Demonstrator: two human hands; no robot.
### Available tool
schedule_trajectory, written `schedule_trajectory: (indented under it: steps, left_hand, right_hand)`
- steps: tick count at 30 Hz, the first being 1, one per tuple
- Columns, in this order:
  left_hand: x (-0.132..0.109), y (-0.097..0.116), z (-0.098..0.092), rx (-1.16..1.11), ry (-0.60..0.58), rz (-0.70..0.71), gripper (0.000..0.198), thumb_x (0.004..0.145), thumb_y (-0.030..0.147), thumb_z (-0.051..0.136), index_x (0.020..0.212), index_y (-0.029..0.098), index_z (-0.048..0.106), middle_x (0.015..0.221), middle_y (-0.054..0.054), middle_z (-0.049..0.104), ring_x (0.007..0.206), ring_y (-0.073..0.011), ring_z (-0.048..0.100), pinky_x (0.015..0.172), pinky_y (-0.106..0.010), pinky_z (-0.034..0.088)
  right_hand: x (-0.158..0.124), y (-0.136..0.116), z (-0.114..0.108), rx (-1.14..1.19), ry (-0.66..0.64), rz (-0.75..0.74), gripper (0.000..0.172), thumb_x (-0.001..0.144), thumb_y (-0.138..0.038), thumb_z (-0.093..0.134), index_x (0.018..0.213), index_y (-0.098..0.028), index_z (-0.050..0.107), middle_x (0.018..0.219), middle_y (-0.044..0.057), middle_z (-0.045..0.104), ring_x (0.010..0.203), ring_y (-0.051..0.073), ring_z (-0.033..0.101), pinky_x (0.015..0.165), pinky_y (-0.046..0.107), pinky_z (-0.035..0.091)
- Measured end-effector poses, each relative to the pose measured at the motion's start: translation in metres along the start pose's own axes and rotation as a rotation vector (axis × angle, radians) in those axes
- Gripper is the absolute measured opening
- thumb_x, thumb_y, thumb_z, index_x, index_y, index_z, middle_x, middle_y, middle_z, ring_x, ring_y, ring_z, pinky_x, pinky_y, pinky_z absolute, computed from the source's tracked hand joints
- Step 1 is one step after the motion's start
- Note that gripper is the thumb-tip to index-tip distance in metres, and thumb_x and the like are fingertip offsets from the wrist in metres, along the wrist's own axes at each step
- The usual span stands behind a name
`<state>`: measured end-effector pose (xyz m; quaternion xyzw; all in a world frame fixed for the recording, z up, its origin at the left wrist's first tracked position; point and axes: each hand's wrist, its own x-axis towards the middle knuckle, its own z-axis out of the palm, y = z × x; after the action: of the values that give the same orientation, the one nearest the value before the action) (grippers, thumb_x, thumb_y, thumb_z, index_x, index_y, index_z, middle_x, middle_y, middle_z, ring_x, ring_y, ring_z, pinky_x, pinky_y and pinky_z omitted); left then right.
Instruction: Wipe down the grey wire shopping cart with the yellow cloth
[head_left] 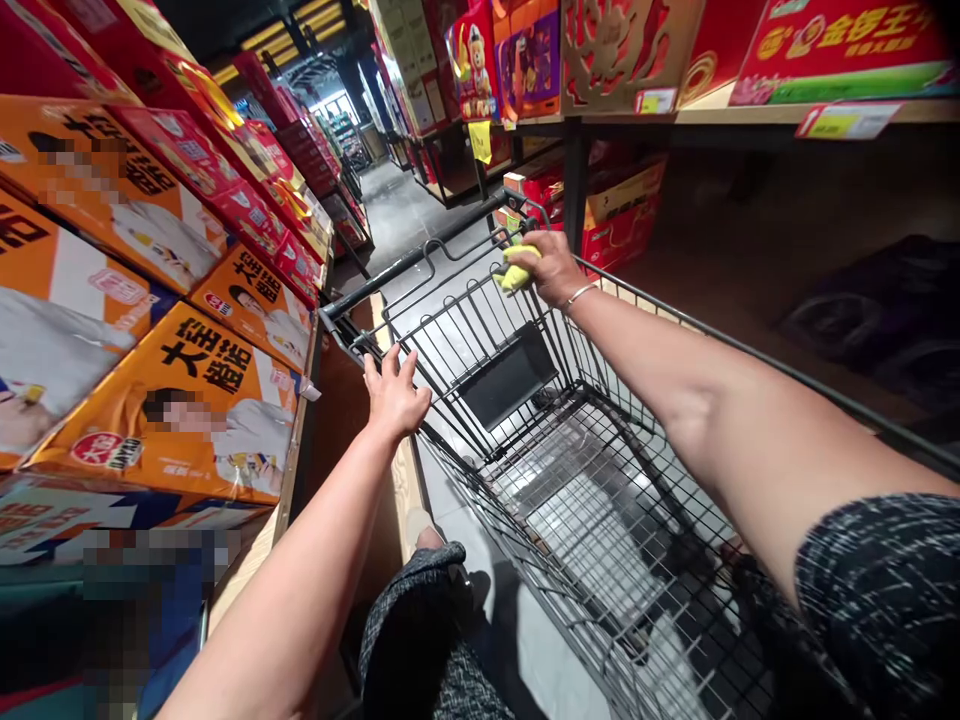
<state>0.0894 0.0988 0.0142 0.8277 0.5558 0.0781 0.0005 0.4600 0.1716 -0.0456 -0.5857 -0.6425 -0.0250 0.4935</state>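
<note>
A black wire shopping cart (487, 470) stands at an angle in front of me, with bare wire showing on its floor. My right hand (553, 268) is closed on a yellow-green cloth (516, 268) at the cart's far right corner, where the basket rim meets the handle end. My left hand (397, 392) is at the left rim with fingers spread and nothing in them; whether the palm rests on the wire I cannot tell. Beyond both hands runs the cart's dark handle bar (427, 258). A dark panel (506, 375) hangs on the basket's end wall.
Orange drink cartons (180, 400) are stacked on the left, close to my left arm. Shelves with red gift boxes (847, 50) and price tags (847, 120) line the right. A grey tiled aisle (412, 210) leads away ahead. My foot is beside the cart.
</note>
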Motion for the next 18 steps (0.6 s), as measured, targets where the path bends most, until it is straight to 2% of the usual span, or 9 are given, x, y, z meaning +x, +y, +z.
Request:
schedule_trajectory:
  steps: [1, 3, 6, 8, 11, 12, 14, 16, 18]
  left_hand:
    - [0.000, 0.000, 0.000, -0.001, 0.004, 0.002, 0.072, 0.081, 0.029, 0.056, 0.153, 0.018, 0.050, 0.166, -0.013, 0.030, 0.157, -0.0443, 0.008, 0.125, -0.067, 0.013]
    - [0.001, -0.001, 0.001, -0.010, 0.013, 0.007, 0.072, 0.081, 0.028, 0.056, 0.152, 0.019, 0.050, 0.166, -0.012, 0.031, 0.157, -0.0441, 0.008, 0.125, -0.067, 0.013]
    - [0.002, -0.001, 0.004, -0.023, 0.022, 0.014, 0.072, 0.080, 0.029, 0.056, 0.152, 0.021, 0.051, 0.165, -0.011, 0.031, 0.157, -0.0437, 0.009, 0.125, -0.067, 0.012]
    - [0.002, -0.002, 0.005, -0.031, 0.029, 0.013, 0.072, 0.080, 0.029, 0.055, 0.151, 0.021, 0.051, 0.165, -0.011, 0.031, 0.157, -0.0434, 0.010, 0.125, -0.067, 0.012]
    - [0.002, -0.002, 0.006, -0.046, 0.043, 0.009, 0.071, 0.080, 0.028, 0.055, 0.150, 0.021, 0.052, 0.165, -0.011, 0.032, 0.157, -0.0430, 0.010, 0.125, -0.068, 0.011]
    - [0.002, -0.002, 0.006, -0.055, 0.048, 0.009, 0.070, 0.080, 0.028, 0.055, 0.149, 0.021, 0.053, 0.165, -0.010, 0.032, 0.157, -0.0428, 0.011, 0.125, -0.067, 0.011]
    - [0.002, -0.001, 0.006, -0.078, 0.059, 0.010, 0.069, 0.079, 0.028, 0.056, 0.148, 0.023, 0.055, 0.164, -0.009, 0.035, 0.157, -0.0417, 0.012, 0.126, -0.066, 0.011]
    - [0.002, -0.002, 0.006, -0.107, 0.071, 0.010, 0.068, 0.078, 0.028, 0.057, 0.145, 0.027, 0.057, 0.163, -0.007, 0.038, 0.157, -0.0408, 0.014, 0.126, -0.065, 0.011]
    - [0.002, -0.002, 0.006, -0.130, 0.084, 0.014, 0.067, 0.076, 0.028, 0.058, 0.143, 0.029, 0.059, 0.161, -0.005, 0.041, 0.156, -0.0406, 0.015, 0.126, -0.065, 0.010]
  right_hand:
    - [0.001, -0.002, 0.004, 0.003, 0.010, 0.011, 0.040, 0.094, -0.049, 0.055, 0.129, -0.031, 0.060, 0.124, 0.005, 0.052, 0.126, 0.026, 0.045, 0.111, 0.056, 0.039]
    - [-0.019, -0.005, 0.014, -0.078, -0.057, 0.033, 0.040, 0.092, -0.041, 0.057, 0.130, -0.032, 0.061, 0.130, 0.007, 0.052, 0.128, 0.027, 0.044, 0.112, 0.055, 0.039]
    - [-0.087, -0.005, 0.027, -0.323, -0.257, 0.109, 0.050, 0.085, -0.021, 0.059, 0.134, -0.030, 0.061, 0.144, 0.009, 0.048, 0.132, 0.032, 0.038, 0.109, 0.051, 0.040]
    - [-0.138, -0.001, 0.028, -0.474, -0.438, 0.195, 0.051, 0.088, -0.015, 0.051, 0.137, -0.029, 0.058, 0.151, 0.010, 0.043, 0.130, 0.030, 0.038, 0.104, 0.046, 0.041]
    - [-0.187, 0.005, 0.019, -0.568, -0.616, 0.238, 0.041, 0.094, -0.014, 0.042, 0.126, -0.027, 0.063, 0.138, 0.013, 0.053, 0.116, 0.029, 0.045, 0.094, 0.045, 0.042]
    - [-0.191, 0.005, 0.014, -0.606, -0.662, 0.238, 0.038, 0.095, -0.015, 0.041, 0.122, -0.026, 0.065, 0.135, 0.014, 0.054, 0.114, 0.029, 0.046, 0.093, 0.045, 0.041]
    - [-0.181, 0.003, 0.001, -0.686, -0.688, 0.216, 0.033, 0.096, -0.017, 0.041, 0.116, -0.025, 0.066, 0.132, 0.016, 0.055, 0.116, 0.031, 0.045, 0.092, 0.047, 0.039]
    - [-0.150, -0.005, -0.013, -0.714, -0.583, 0.155, 0.033, 0.098, -0.020, 0.037, 0.112, -0.023, 0.067, 0.133, 0.017, 0.055, 0.121, 0.034, 0.043, 0.092, 0.050, 0.038]
    - [-0.109, -0.014, -0.027, -0.696, -0.399, 0.074, 0.037, 0.102, -0.024, 0.030, 0.115, -0.022, 0.065, 0.136, 0.016, 0.053, 0.126, 0.036, 0.039, 0.094, 0.055, 0.035]
